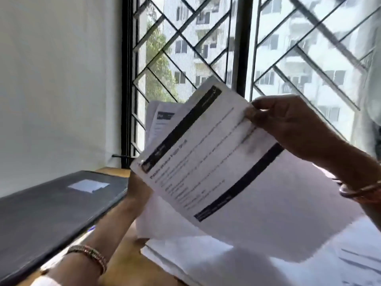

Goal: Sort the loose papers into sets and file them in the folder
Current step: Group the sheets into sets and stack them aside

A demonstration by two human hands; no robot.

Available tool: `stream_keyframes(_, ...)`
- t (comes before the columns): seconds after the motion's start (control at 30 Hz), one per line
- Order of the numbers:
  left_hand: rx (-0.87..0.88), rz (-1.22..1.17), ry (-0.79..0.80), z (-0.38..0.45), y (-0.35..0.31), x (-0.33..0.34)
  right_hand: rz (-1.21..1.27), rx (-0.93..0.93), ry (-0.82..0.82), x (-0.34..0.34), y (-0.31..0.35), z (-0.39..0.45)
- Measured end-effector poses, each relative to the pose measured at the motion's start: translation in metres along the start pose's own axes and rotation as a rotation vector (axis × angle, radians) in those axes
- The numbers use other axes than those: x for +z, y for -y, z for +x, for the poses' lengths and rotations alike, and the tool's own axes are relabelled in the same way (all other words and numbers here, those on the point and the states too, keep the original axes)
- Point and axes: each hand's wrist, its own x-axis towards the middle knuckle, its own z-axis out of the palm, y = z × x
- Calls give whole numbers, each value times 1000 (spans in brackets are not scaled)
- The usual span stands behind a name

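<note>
A printed sheet with two dark bands is held up, tilted, in front of the window. My right hand pinches its upper right edge. My left hand holds a bundle of papers from below; most of that hand is hidden behind the sheets. More white papers lie flat on the wooden table beneath. A closed dark folder with a white label lies on the table at the left, beside my left forearm.
The wooden table runs up to a white wall on the left and a window with a diagonal metal grille straight ahead. A pale curtain hangs at the far right.
</note>
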Motion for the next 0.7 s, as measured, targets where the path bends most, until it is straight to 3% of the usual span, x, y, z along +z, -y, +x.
stream_keyframes(0.1,52,-24,1,-6,-7,12,-117,77,-352,-6,-39,12)
stream_keyframes(0.3,-54,-264,162,-16,-12,29,-322,201,-554,22,-109,-9)
stream_keyframes(0.5,-57,-237,199,-25,-15,36,-285,356,-554,25,-131,-19)
stream_keyframes(0.7,-80,-287,195,-34,-26,40,-267,363,-555,26,-123,-16)
